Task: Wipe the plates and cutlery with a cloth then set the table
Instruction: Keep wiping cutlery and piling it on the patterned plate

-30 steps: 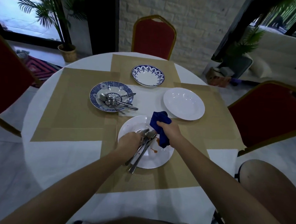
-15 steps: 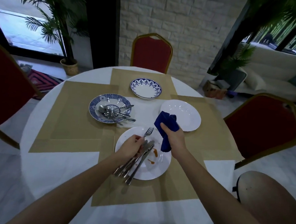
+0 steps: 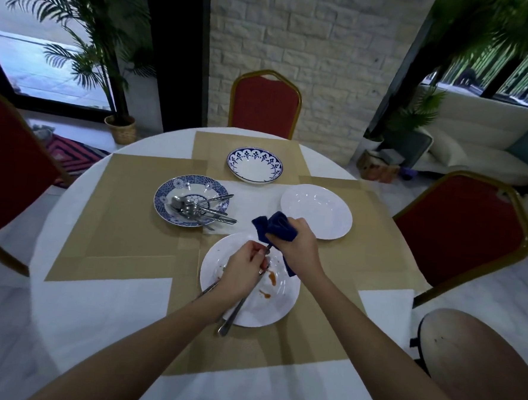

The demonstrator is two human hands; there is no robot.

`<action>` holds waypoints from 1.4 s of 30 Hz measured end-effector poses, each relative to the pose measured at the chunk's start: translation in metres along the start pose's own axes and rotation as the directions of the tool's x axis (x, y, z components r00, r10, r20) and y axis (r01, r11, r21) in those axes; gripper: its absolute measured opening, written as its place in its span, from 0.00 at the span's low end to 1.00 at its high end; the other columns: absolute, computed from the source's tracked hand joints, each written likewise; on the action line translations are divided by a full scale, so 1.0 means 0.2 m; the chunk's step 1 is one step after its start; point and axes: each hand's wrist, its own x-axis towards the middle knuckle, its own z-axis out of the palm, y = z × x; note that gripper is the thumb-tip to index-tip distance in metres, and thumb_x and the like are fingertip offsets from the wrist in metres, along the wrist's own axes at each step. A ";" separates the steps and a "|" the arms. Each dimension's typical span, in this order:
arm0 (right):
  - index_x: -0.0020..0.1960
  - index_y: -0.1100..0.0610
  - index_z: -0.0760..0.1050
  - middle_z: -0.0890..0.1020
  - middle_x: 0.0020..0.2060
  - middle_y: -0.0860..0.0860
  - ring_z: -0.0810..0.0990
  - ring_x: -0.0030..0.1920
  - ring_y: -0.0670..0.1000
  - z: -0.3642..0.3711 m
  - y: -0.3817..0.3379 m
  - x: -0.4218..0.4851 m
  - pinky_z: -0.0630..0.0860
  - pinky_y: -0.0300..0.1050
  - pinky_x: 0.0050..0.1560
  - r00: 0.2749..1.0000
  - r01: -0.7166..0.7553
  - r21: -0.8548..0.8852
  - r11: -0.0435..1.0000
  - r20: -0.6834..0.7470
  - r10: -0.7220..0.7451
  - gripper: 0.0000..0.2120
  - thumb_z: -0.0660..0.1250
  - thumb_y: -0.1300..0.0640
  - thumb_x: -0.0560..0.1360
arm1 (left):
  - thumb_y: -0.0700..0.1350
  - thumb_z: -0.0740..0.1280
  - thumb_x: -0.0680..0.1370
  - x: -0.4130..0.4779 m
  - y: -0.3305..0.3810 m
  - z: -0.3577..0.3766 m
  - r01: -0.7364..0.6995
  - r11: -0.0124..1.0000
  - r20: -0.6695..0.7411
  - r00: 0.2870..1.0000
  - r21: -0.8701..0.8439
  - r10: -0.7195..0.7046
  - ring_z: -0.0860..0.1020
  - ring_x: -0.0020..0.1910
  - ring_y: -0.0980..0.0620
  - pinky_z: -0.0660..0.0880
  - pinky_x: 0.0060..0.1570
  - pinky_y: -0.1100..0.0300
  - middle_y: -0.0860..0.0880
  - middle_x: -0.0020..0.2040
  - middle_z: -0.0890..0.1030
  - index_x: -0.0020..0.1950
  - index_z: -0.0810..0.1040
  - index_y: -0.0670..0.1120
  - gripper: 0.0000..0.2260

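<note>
in the lower middle of the frame a white plate (image 3: 276, 312) marked with orange-red smears (image 3: 271, 276) sits on a tan placemat (image 3: 309, 341) on the round, white-covered desk (image 3: 94, 319). over this plate the left hand (image 3: 242, 271) grips a bundle of cutlery (image 3: 234, 314), its fingers curled round the stems. the handles stick out below the hand, past the plate's near rim. just above and right of it the right hand (image 3: 298, 246) holds a dark blue cloth (image 3: 274, 228), fingers closed tight on the fabric. the cloth is bunched over the upper end of one piece from the bundle, and a tail of it hangs under the wrist, over the plate.

right of centre lies a clean plate (image 3: 316, 210), close to the right hand. left of centre a blue patterned plate (image 3: 167, 194) carries a loose heap of spoons and forks (image 3: 200, 210). a blue-rimmed bowl (image 3: 253, 174) sits above centre, on the far placemat. red chairs (image 3: 263, 107) stand at the top middle, the left edge and the right edge.
</note>
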 end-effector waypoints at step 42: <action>0.53 0.59 0.78 0.84 0.44 0.57 0.82 0.36 0.54 0.08 0.02 -0.10 0.79 0.44 0.37 0.834 -0.531 0.622 0.576 0.260 0.487 0.14 0.75 0.59 0.70 | 0.41 0.64 0.80 0.11 -0.04 -0.02 0.315 0.496 0.085 0.898 -0.809 -0.431 0.79 0.41 0.50 0.78 0.45 0.56 0.44 0.44 0.81 0.52 0.76 0.40 0.05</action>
